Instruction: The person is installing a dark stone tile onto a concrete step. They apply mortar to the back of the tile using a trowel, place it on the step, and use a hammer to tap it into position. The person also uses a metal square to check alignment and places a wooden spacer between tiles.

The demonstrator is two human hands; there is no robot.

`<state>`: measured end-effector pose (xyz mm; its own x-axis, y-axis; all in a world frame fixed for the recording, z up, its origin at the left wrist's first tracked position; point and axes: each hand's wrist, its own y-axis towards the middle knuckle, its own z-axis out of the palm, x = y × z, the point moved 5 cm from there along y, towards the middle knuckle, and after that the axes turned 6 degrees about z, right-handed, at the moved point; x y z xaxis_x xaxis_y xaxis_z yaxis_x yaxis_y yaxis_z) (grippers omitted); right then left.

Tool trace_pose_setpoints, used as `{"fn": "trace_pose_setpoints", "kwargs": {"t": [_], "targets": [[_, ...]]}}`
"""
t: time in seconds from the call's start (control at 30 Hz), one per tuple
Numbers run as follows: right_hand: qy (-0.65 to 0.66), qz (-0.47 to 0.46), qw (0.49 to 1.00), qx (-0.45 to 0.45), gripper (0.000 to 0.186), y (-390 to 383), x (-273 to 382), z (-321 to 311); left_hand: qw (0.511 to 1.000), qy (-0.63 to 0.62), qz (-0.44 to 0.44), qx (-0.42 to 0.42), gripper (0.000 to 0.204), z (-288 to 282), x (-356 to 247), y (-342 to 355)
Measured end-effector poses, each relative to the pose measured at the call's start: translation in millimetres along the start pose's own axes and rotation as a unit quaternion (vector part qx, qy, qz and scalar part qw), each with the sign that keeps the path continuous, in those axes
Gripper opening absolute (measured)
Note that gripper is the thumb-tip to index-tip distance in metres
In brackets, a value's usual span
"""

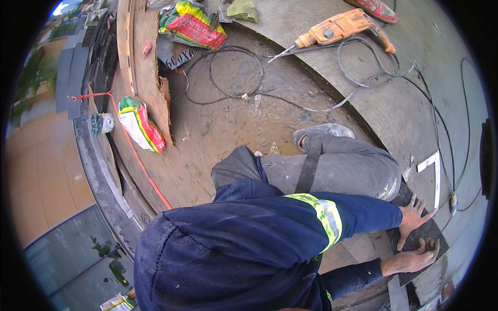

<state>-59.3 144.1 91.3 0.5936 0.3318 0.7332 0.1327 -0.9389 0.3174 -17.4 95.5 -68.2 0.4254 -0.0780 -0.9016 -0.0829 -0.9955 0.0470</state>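
My left arm, in a navy sleeve with a reflective band, reaches to the right. My left hand [412, 220] presses down with its fingers spread at the upper edge of a dark square tile [402, 243]. Just below it, my right hand [412, 260] lies on the same tile, its fingers bent and apart. Above the left hand is a white L-shaped strip [437, 179]. Partly hidden by my arm is my bent leg in grey trousers [342, 173], a dark strap across it.
An orange rotary hammer drill [337, 28] lies at the top, its black cable [358, 83] looping across the ground. A red patterned shoe [376, 8] shows beside it. Colourful adhesive bags [194, 26], a wooden board [148, 67] and a red cord [140, 160] are left.
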Motion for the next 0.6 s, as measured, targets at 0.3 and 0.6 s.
{"fn": "trace_pose_setpoints", "kwargs": {"t": [0.3, 0.6], "targets": [[-0.114, 0.000, 0.989, 0.098, 0.065, 38, -25, 19, 0.999, -0.042, -0.005, 0.004, 0.199, -11, -5, -7], [-0.130, 0.019, 0.987, 0.093, 0.059, 41, -32, 20, 0.999, 0.003, -0.029, -0.024, 0.188, -15, -11, -13]]}}
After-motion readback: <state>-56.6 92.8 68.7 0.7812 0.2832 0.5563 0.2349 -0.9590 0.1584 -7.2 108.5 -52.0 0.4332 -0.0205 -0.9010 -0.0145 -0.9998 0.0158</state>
